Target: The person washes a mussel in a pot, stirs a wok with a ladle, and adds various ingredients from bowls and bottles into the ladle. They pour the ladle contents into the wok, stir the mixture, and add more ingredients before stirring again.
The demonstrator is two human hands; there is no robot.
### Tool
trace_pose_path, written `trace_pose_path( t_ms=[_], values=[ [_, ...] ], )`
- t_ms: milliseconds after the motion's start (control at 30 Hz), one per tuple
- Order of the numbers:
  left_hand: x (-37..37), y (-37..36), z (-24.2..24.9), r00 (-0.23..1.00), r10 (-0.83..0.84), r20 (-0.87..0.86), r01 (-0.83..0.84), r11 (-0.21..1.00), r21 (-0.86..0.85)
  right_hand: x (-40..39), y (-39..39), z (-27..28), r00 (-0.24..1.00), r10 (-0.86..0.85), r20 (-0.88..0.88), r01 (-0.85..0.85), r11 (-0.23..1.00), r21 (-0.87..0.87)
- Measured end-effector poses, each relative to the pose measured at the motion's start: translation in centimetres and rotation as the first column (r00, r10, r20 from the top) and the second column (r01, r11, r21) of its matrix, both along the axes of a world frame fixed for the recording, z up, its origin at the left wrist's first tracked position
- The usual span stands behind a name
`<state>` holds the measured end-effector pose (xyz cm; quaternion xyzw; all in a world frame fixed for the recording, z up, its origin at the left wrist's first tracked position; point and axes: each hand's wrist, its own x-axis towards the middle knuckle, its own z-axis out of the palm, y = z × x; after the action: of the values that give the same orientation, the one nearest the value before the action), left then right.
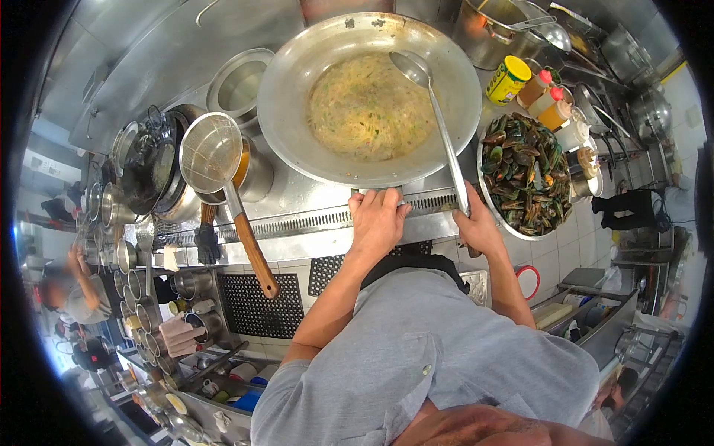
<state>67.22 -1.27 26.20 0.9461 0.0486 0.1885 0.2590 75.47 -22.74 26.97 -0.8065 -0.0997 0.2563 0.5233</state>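
Note:
A large wok (286, 111) holds a bubbling yellowish broth (368, 111) with green bits in it. My left hand (378, 223) is closed at the wok's near edge, its fingers curled over the handle there. In my right hand (480, 229) is the long handle of a metal ladle (443, 134). The ladle's bowl rests against the wok's far right inner wall, at the edge of the broth. Just right of that hand stands a wide basin (487, 197) heaped with green-shelled mussels (524, 175).
A wooden-handled strainer (211, 152) lies over a pot (256, 175) on the left, near a second metal pot (242, 85). A yellow can (509, 80) and squeeze bottles (554, 113) stand right. A slotted drain (297, 223) runs along the front. Another person (82, 293) is far left.

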Motion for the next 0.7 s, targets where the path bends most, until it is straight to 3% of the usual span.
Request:
trace_pose_path(
  t_ms=[433, 533, 567, 600, 667, 700],
  values=[
    [0.0, -0.1, 0.1, 1.0, 0.01, 0.007, -0.01, 1.0, -0.015, 0.0, 0.2, 0.6, 0.999, -0.006, -0.045, 0.006, 1.0, -0.005],
    [0.1, 0.0, -0.3, 0.999, 0.016, -0.038, -0.016, 1.0, 0.003, 0.2, -0.1, 0.1, 1.0, 0.013, -0.015, -0.015, 0.992, -0.128],
    [0.1, -0.1, -0.3, 0.998, 0.03, -0.061, -0.029, 0.999, 0.013, 0.6, -0.7, -2.1, 0.991, 0.056, 0.119, -0.042, 0.992, -0.117],
    [0.2, -0.1, -0.8, 1.0, 0.025, -0.002, -0.025, 0.998, 0.05, 0.6, -1.1, -3.1, 0.98, 0.066, 0.188, -0.047, 0.994, -0.1],
    [0.0, -0.3, -0.4, 0.999, 0.011, -0.049, -0.01, 1.0, 0.027, 0.6, -1.3, -3.9, 0.959, 0.065, 0.275, -0.054, 0.997, -0.049],
    [0.0, -0.2, -0.5, 0.999, -0.005, -0.035, 0.007, 0.999, 0.045, 0.6, -0.7, -0.9, 0.993, 0.069, 0.1, -0.057, 0.992, -0.116]
  ],
)
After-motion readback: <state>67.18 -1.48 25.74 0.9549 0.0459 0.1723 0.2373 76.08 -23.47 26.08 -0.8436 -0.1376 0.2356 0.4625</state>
